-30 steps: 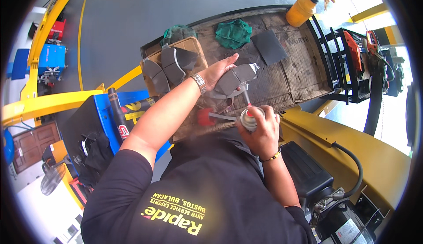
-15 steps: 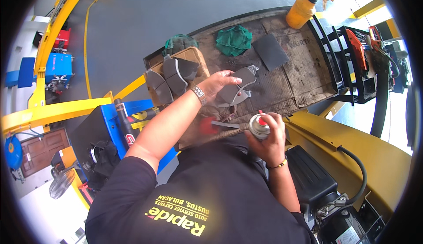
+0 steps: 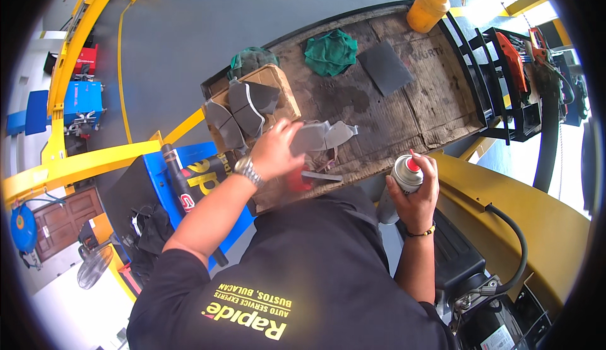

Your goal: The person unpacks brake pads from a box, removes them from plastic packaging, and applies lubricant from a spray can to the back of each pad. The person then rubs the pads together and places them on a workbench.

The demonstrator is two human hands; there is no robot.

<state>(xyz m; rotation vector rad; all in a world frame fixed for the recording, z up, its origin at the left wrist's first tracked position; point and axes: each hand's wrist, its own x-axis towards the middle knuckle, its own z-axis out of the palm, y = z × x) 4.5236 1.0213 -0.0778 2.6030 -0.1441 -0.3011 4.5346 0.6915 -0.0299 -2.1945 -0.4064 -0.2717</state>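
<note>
My left hand [image 3: 278,151] grips a grey brake pad [image 3: 308,139], its fingers along the near edge. Touching or just behind that pad, as seen from above, is another brake pad [image 3: 341,134] over the workbench. In my right hand [image 3: 421,192] is a spray can [image 3: 407,174] with a red nozzle, held upright off the bench's near edge. More brake pads [image 3: 247,107] rest on an open cardboard box [image 3: 287,94] left of my left hand. Just in front of me lie a dark strip-shaped piece [image 3: 323,177] and a blurred red object [image 3: 297,179].
The cardboard-covered workbench [image 3: 435,107] has a raised dark rim. On it are a crumpled green cloth [image 3: 331,53], a dark square sheet [image 3: 385,67] and a yellow spray bottle [image 3: 429,10]. Another green cloth [image 3: 252,61] sits behind the box. A yellow beam [image 3: 505,192] stands close on the right.
My left hand has drawn back toward me and left with the brake pad, which has turned. My right hand has moved right with the spray can, away from the bench.
</note>
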